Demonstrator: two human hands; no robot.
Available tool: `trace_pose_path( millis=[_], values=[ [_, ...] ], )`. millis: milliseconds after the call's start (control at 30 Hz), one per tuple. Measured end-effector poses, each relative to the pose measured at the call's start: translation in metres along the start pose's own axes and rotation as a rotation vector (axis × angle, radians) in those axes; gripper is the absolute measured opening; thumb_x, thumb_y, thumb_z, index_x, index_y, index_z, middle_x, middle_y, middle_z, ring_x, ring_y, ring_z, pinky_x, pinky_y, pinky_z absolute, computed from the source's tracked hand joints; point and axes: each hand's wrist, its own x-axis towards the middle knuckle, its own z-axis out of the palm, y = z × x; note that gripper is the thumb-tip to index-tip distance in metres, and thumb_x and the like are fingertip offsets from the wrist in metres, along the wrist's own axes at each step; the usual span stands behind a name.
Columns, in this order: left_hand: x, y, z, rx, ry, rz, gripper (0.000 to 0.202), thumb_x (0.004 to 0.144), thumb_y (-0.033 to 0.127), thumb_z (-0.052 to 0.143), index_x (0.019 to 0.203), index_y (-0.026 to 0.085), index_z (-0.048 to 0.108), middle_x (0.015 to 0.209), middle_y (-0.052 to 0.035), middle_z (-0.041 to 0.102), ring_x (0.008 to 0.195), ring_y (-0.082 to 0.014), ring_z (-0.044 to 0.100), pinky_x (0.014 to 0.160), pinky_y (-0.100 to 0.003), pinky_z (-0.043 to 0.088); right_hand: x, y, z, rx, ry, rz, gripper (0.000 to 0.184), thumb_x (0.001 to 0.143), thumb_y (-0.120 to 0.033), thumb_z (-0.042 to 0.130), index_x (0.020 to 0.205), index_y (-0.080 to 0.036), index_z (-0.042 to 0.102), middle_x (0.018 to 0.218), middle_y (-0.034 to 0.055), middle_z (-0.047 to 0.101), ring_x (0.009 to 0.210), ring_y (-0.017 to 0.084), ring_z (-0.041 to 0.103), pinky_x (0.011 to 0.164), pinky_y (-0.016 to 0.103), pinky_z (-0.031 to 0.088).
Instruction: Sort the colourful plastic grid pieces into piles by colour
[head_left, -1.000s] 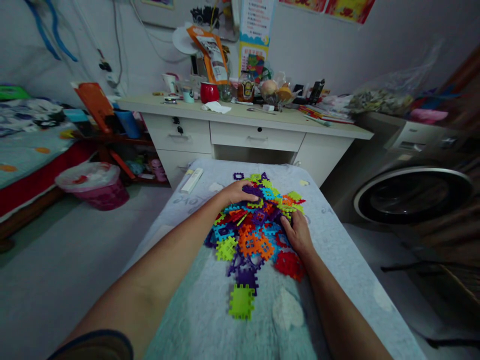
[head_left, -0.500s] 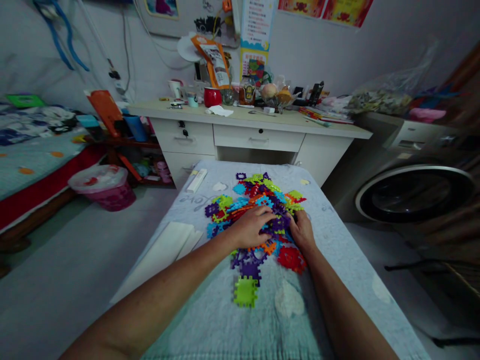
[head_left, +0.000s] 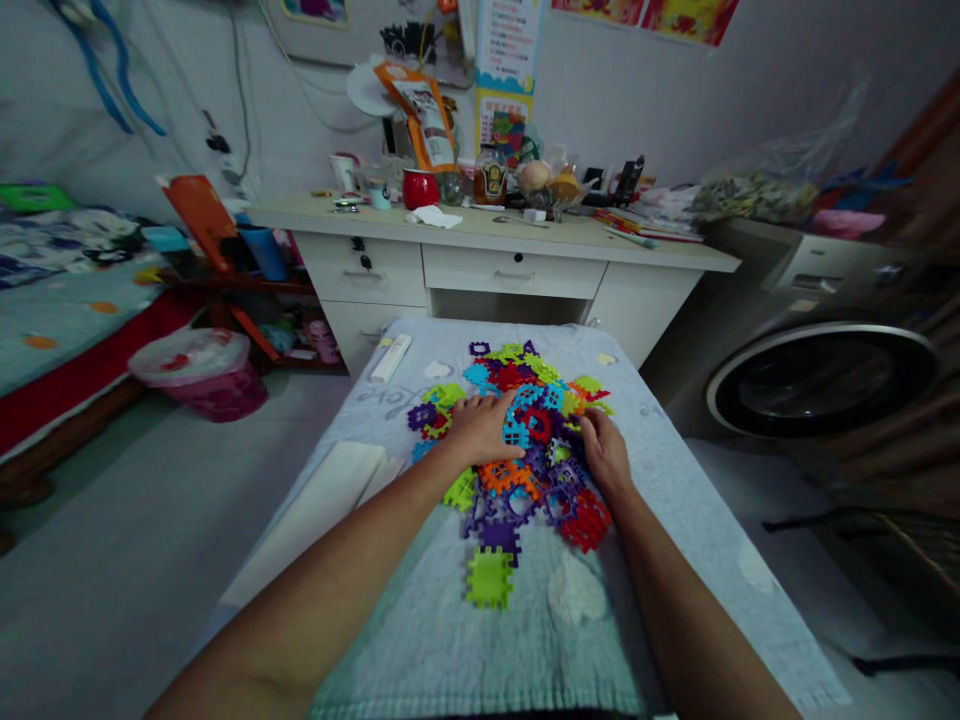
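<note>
Interlocking plastic building tiles in purple, lime green, blue, red and orange form a loose heap (head_left: 536, 455) on the cloth-covered table. My left hand (head_left: 480, 430) lies over the heap's left side, open, with its thumb spread away from the fingers and nothing held. At the heap's right edge rests my right hand (head_left: 606, 450), its fingers loosely bent against the tiles and no tile visibly gripped. A lime green square tile (head_left: 489, 578) lies flat at the near end, just below a purple one (head_left: 499, 540). A red tile (head_left: 586, 520) sits beside my right wrist.
A white strip-shaped object (head_left: 391, 358) lies at the table's far left corner. Folded white material (head_left: 322, 510) runs along the left edge. Behind the table stands a white desk (head_left: 465, 235) with jars and packets. A washing machine (head_left: 817, 340) is at right, a pink bin (head_left: 206, 375) at left.
My left hand has moved left across the heap and spread, uncovering blue, red and orange tiles in the middle. My right hand stays at the right edge, with its fingers slightly shifted.
</note>
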Motion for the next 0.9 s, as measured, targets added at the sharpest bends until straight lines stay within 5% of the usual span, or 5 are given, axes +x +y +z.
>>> trace_pose_path(
  millis=[267, 467, 667, 800, 900],
  values=[
    [0.018, 0.003, 0.010, 0.104, 0.077, -0.036, 0.082, 0.068, 0.046, 0.070, 0.142, 0.024, 0.042, 0.110, -0.0137, 0.069, 0.110, -0.0379, 0.059, 0.096, -0.050, 0.040, -0.006, -0.010, -0.002, 0.126, -0.150, -0.090, 0.048, 0.093, -0.052, 0.041, 0.121, -0.018, 0.059, 0.118, 0.0131, 0.066, 0.108, 0.027, 0.060, 0.096, 0.045, 0.046],
    [0.034, -0.013, 0.002, -0.145, 0.192, -0.245, 0.051, 0.076, 0.043, 0.063, 0.122, 0.021, 0.059, 0.101, -0.0115, 0.071, 0.099, -0.0326, 0.065, 0.088, -0.041, 0.046, -0.010, -0.022, -0.004, 0.216, -0.239, -0.154, 0.047, 0.091, -0.050, 0.047, 0.124, -0.019, 0.057, 0.122, 0.0114, 0.064, 0.112, 0.026, 0.059, 0.100, 0.043, 0.045],
    [0.027, -0.030, -0.014, -0.267, 0.223, -0.287, 0.034, 0.086, 0.041, 0.051, 0.107, 0.017, 0.062, 0.088, -0.0054, 0.071, 0.079, -0.0199, 0.066, 0.077, -0.031, 0.051, -0.012, -0.028, -0.009, 0.217, -0.196, -0.214, 0.046, 0.091, -0.048, 0.048, 0.127, -0.020, 0.056, 0.124, 0.0120, 0.062, 0.113, 0.026, 0.058, 0.100, 0.044, 0.046],
    [0.002, -0.036, -0.016, -0.338, 0.198, -0.138, 0.048, 0.077, 0.036, 0.062, 0.120, 0.017, 0.056, 0.112, -0.0077, 0.067, 0.102, -0.0229, 0.063, 0.094, -0.036, 0.049, -0.010, -0.020, -0.014, 0.127, -0.177, -0.232, 0.053, 0.090, -0.053, 0.050, 0.130, -0.019, 0.054, 0.130, 0.0141, 0.059, 0.121, 0.029, 0.053, 0.105, 0.049, 0.040],
    [-0.026, -0.038, -0.019, -0.277, 0.132, -0.040, 0.069, 0.070, 0.043, 0.070, 0.131, 0.018, 0.050, 0.138, -0.0139, 0.050, 0.131, -0.0314, 0.044, 0.110, -0.046, 0.035, -0.007, -0.018, -0.022, 0.050, -0.237, -0.245, 0.062, 0.088, -0.059, 0.050, 0.135, -0.018, 0.050, 0.132, 0.0165, 0.056, 0.125, 0.032, 0.050, 0.107, 0.053, 0.036]
  ],
)
